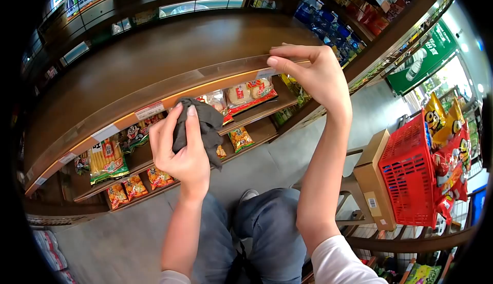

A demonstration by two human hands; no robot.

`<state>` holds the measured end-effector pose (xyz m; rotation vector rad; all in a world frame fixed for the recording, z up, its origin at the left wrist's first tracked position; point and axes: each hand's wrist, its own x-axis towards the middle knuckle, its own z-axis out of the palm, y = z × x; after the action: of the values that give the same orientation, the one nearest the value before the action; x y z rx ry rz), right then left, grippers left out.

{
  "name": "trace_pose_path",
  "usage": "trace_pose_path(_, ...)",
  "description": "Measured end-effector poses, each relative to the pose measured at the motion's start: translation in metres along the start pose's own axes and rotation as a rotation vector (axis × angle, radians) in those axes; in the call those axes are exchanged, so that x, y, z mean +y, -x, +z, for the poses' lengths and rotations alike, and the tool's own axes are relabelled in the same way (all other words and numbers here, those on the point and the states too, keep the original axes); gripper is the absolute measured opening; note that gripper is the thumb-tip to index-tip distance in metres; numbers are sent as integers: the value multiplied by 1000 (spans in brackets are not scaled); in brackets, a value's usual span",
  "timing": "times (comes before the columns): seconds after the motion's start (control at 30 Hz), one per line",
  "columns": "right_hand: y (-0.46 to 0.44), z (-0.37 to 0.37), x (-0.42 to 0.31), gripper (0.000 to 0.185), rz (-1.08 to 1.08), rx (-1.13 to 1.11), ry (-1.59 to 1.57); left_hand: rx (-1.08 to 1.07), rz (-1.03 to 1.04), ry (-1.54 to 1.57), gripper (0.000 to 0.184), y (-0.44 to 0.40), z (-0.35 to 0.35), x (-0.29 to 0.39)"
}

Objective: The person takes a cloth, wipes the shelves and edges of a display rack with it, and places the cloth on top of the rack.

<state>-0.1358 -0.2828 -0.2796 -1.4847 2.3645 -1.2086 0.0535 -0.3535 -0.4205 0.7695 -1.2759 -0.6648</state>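
My left hand [182,153] is closed around a crumpled dark grey cloth [203,125], held against the front edge of a brown shelf. Parts of the cloth hang below my fingers, over the snack packs underneath. Farther right, my right hand [310,71] pinches the clear plastic guard strip [205,72] along that edge, thumb in front and fingers behind. The wide brown shelf board [174,40] stretches behind the strip. Price labels, such as a white label [149,110], sit along the shelf front.
Lower shelves hold a noodle-like snack pack [107,160], rice cracker packs [250,94] and small orange bags [240,138]. At right, a red basket [411,173] of snack bags leans by a cardboard box [374,181] on a stool. Blue-wrapped bottles [328,27] stand at the back right.
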Motion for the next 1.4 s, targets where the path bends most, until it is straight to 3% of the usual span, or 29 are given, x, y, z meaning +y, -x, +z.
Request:
trace_pose_path(0.1,-5,-3,23,29,-54,14,-38,76,97,-41,24,7,14,4)
trace_pose_path(0.3,-4,-2,26,22,-102,-28,36,-80,146,100,53,29,53,12)
trace_pose_path(0.4,-4,-2,34,24,-147,-13,30,-101,224,45,51,28,52,-2)
trace_pose_path(0.57,2,2,32,23,-191,11,102,-19,168,-108,44,27,36,-1)
trace_pose_path(0.7,6,3,33,27,-247,23,164,-246,179,95,49,40,86,8)
trace_pose_path(0.9,12,7,35,35,-361,104,244,-224,172,1,44,40,66,-6)
trace_pose_path(1.03,9,8,28,35,-393,86,314,-319,204,83,47,42,91,4)
trace_pose_path(1.4,13,10,21,33,-280,77,270,-410,163,166,51,46,106,8)
